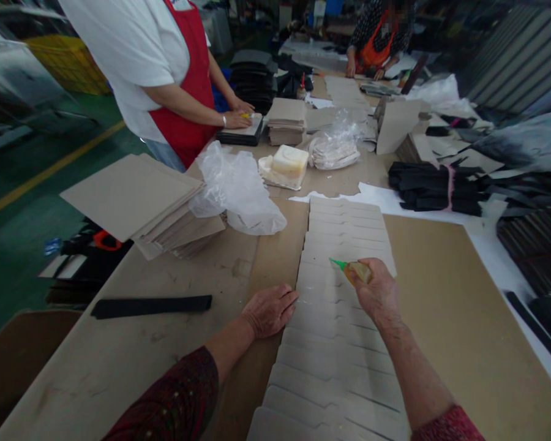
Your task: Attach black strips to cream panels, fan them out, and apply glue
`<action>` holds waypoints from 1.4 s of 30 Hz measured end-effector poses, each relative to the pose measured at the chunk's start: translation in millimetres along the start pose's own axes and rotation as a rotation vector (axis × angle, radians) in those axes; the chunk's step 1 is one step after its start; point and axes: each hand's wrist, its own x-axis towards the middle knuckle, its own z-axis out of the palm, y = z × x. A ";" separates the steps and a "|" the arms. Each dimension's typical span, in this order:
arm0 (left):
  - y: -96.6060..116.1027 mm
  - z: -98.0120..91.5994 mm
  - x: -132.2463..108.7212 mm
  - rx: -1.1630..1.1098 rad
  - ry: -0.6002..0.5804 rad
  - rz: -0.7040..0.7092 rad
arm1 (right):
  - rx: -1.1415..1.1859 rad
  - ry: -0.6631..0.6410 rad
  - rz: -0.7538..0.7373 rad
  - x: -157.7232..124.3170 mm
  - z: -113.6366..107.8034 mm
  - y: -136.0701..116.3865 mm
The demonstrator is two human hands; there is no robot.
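A long row of overlapping grey cardboard pieces (330, 355) runs away from me down the middle of the table. In my right hand (377, 293) is a glue bottle (360, 272) with a green nozzle, tilted so the tip points left, over the row's upper half. My fingers are wrapped round the bottle. My left hand (270, 311) lies flat with its fingers stretched out, the fingertips at the left edge of the row. Whether the nozzle tip touches the cardboard I cannot tell.
Left lie a black strip (151, 306), a cardboard stack (138, 196) and a plastic bag (239, 190). Ahead sits a yellowish block (290, 162). Bundled black strips (436, 187) lie right. A co-worker in a red apron (188, 79) stands far left; another person (376, 43) works at the back.
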 end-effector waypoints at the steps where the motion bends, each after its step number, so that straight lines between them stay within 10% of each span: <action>1: 0.3 -0.4 0.1 0.004 -0.002 -0.001 | 0.002 -0.007 -0.013 0.4 2.4 -3.9; 12: 2.2 -3.7 0.9 0.024 -0.037 -0.004 | 0.056 -0.114 -0.058 3.9 25.1 -54.7; 24: 2.9 -7.1 1.6 -0.005 -0.019 0.004 | -0.031 0.035 0.078 -4.9 -6.9 -1.5; 36: 1.0 -4.8 0.9 0.012 0.011 0.032 | 0.034 -0.018 0.052 -8.0 21.1 -52.5; 42: 0.8 -4.5 1.2 0.016 0.011 0.042 | 0.222 0.103 0.257 -8.4 -12.8 -17.5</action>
